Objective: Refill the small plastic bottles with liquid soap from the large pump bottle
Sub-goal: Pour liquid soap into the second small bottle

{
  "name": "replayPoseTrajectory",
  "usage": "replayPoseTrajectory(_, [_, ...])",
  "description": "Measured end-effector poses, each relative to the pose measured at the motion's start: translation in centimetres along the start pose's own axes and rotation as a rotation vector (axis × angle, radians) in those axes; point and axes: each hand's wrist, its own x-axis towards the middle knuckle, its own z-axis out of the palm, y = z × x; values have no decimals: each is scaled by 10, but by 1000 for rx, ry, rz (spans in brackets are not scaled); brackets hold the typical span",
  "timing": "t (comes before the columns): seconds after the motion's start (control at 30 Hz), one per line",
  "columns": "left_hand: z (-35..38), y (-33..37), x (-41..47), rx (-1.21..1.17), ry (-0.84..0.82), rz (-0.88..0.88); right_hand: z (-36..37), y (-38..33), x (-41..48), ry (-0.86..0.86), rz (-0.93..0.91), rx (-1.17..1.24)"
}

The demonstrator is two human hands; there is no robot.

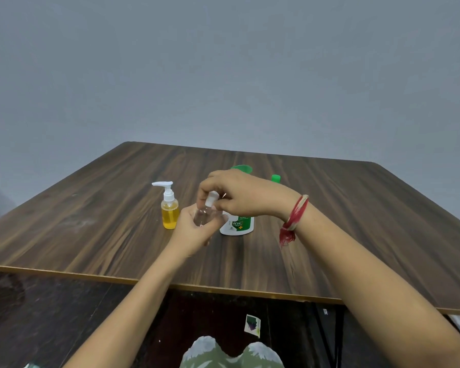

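Left hand [194,229] is gripping a small clear bottle [204,217] around its body, holding it just above the surface [91,221]. Bottle looks empty or nearly so, hard to tell through the fingers. Right hand [239,193] is coming over from above, fingers pinching the bottle's white cap [212,200]. Cap is sitting tilted on the neck; cannot tell if it is screwed on or loose.

Just left of the left hand, a small pump bottle [169,208] is standing upright on the surface, filled partway with yellow liquid, white pump head pointing left. It is close to the left hand's knuckles but not touching.

Directly behind and under the right hand, a white and green soap bottle [237,225] is standing on the surface, its upper part hidden by the hand and wrist. Past the right hand, a green lid [242,169] is peeking out above the knuckles, mostly hidden, and a small green cap [276,178] is sitting on the surface further right of it.

A red thread band [294,219] is wrapping the right wrist, loose ends hanging down.
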Motion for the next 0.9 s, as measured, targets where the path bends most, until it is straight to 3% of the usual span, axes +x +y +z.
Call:
replayPoseTrajectory(0.43, [-2,-5,0,-11,4,65,-2,1,-6,-36,12,157])
replayPoseTrajectory(0.57, [-2,-11,2,30,14,73,9,-6,-3,190,158,-118])
replayPoseTrajectory(0.63, [-1,-11,0,24,8,80,12,-5,0,213,175,-229])
replayPoseTrajectory(0.8, [-2,-10,-2,31,-78,109,6,0,-4,130,56,-48])
replayPoseTrajectory(0.9, [-2,-14,0,-18,-47,82,-1,6,-11,146,44,77])
